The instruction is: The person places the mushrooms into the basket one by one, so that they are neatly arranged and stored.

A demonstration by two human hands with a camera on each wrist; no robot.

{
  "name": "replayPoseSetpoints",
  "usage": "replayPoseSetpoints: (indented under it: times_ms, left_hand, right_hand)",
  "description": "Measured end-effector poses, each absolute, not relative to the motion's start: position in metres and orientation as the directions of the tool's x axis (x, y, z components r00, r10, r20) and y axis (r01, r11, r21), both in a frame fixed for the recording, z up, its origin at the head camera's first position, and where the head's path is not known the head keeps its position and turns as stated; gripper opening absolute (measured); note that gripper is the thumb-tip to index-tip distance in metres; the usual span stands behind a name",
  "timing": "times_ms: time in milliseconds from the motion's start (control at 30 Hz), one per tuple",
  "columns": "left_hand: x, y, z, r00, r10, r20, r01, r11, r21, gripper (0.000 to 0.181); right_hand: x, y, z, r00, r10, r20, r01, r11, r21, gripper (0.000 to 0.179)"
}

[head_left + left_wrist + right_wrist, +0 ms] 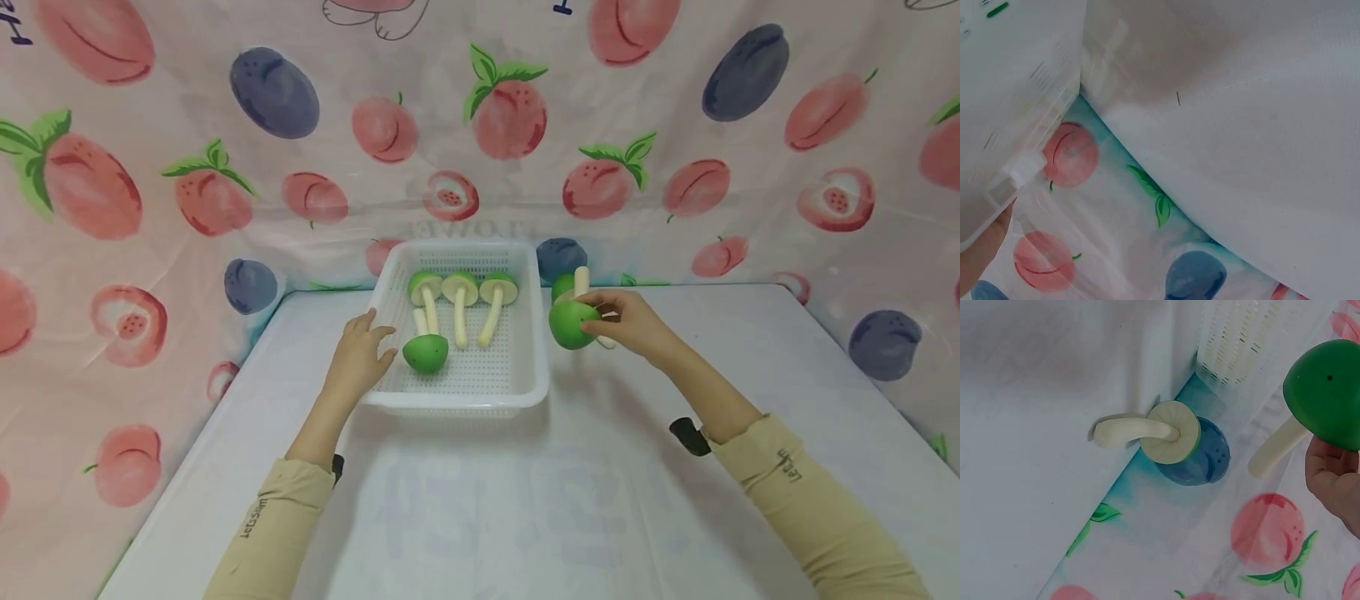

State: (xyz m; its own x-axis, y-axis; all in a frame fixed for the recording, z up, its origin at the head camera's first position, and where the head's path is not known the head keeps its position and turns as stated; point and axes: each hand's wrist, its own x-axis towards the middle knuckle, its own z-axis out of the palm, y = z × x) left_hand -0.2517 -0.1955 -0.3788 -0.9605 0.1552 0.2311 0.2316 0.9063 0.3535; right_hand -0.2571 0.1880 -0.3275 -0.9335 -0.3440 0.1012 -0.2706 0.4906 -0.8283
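Observation:
My right hand [636,327] pinches a toy mushroom [573,326] by its green cap, just right of the basket, with its pale stem pointing up. Behind it lies a second mushroom [1171,434] on the table, partly hidden in the head view by the held one. My left hand [358,357] rests at the left rim of the white plastic basket [542,367], its fingers loosely spread. Inside the basket are several mushrooms; three lie along the back with stems toward me, and one green cap [425,356] sits nearer the front left.
A white-covered table [480,500] carries the basket near its back edge. Right behind stands a curtain [450,100] printed with peaches and plums. Perforated basket walls rise between the right hand and the mushrooms inside.

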Motion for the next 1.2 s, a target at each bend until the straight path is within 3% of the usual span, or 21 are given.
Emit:
replayPoseSetpoints:
  times_ms: [467,1200]
  left_hand:
    - [-0.252,-0.198,-0.378,-0.964,0.144,0.222,0.218,0.907,0.36,0.035]
    - [-0.252,-0.196,-0.378,-0.958,0.154,0.24,0.235,0.904,0.358,0.035]
  right_hand:
    - [-0.266,0.168,-0.312,-0.884,-0.455,0.106,-0.375,0.556,-0.742,0.036]
    - [-0.288,0.114,-0.299,-0.66,-0.75,0.053,-0.609,0.492,-0.622,0.031]
